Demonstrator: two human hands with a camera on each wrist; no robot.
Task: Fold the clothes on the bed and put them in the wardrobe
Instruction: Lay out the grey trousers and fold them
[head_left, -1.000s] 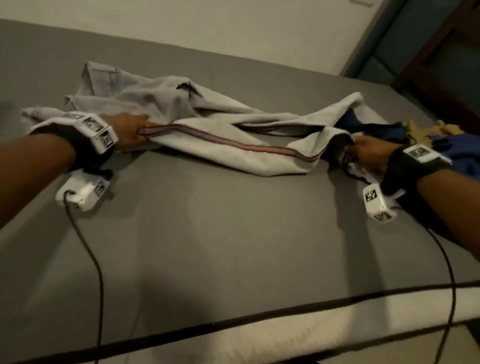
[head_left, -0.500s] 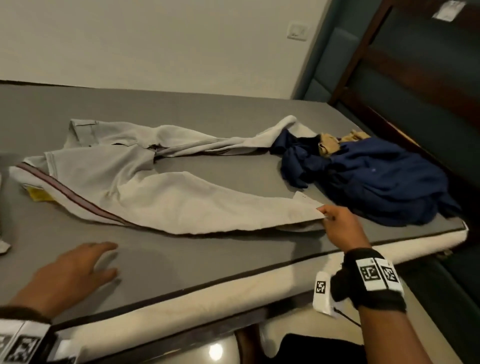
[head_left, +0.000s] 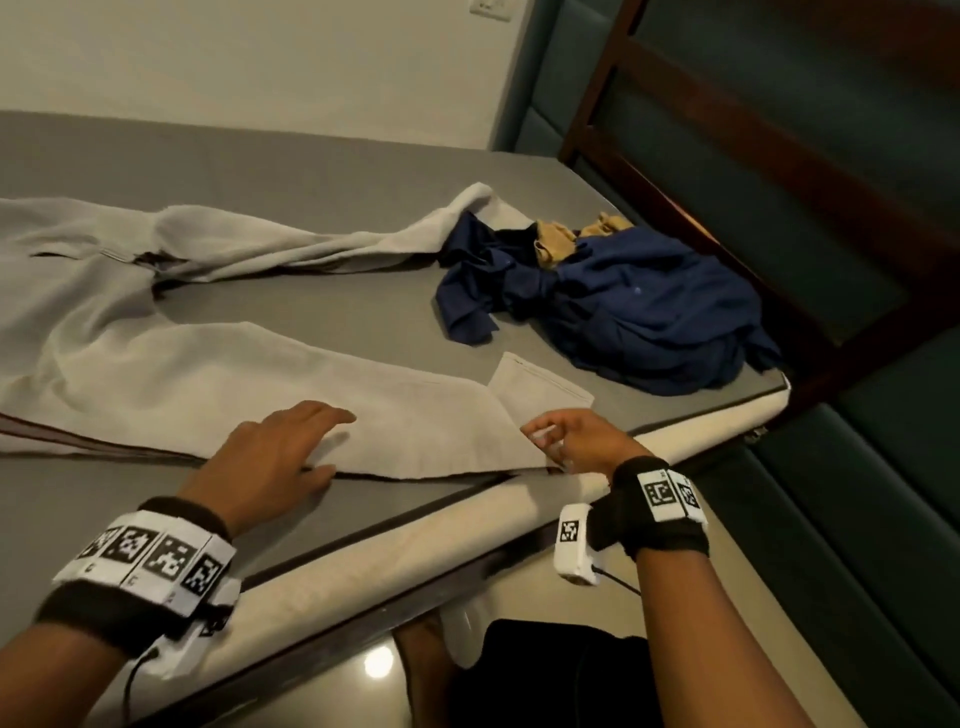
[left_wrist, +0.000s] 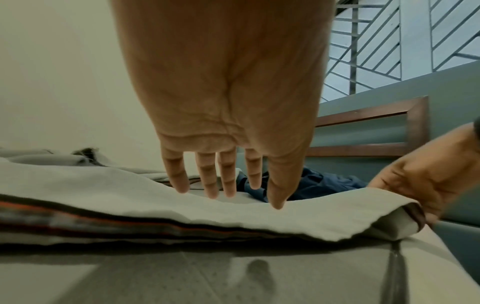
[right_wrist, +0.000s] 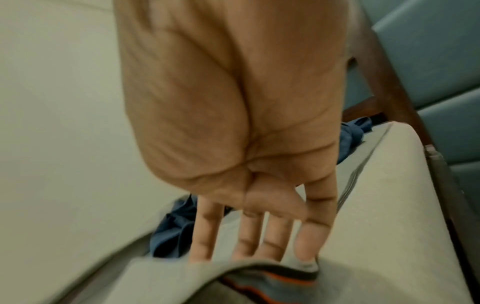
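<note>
Grey trousers (head_left: 208, 384) with a dark and red side stripe lie spread over the grey bed (head_left: 260, 171). Their near leg runs right along the front edge. My left hand (head_left: 291, 452) rests flat on that leg with straight, spread fingers (left_wrist: 228, 185). My right hand (head_left: 571, 441) is at the leg's hem by the mattress edge. Its thumb and fingertips (right_wrist: 259, 236) hold the raised hem (left_wrist: 389, 216). A corner of the hem (head_left: 540, 384) is folded back. A crumpled blue shirt (head_left: 639, 312) and a tan garment (head_left: 556, 239) lie at the far right.
The cream mattress edge (head_left: 415, 530) runs diagonally just below my hands, with glossy floor beneath it. A dark wooden frame with teal panels (head_left: 727, 130) borders the bed on the right. A pale wall stands behind the bed.
The trousers went from bunched to spread out. My left hand moved off the bare sheet onto the near trouser leg. My right hand stayed at the hem near the bed's edge.
</note>
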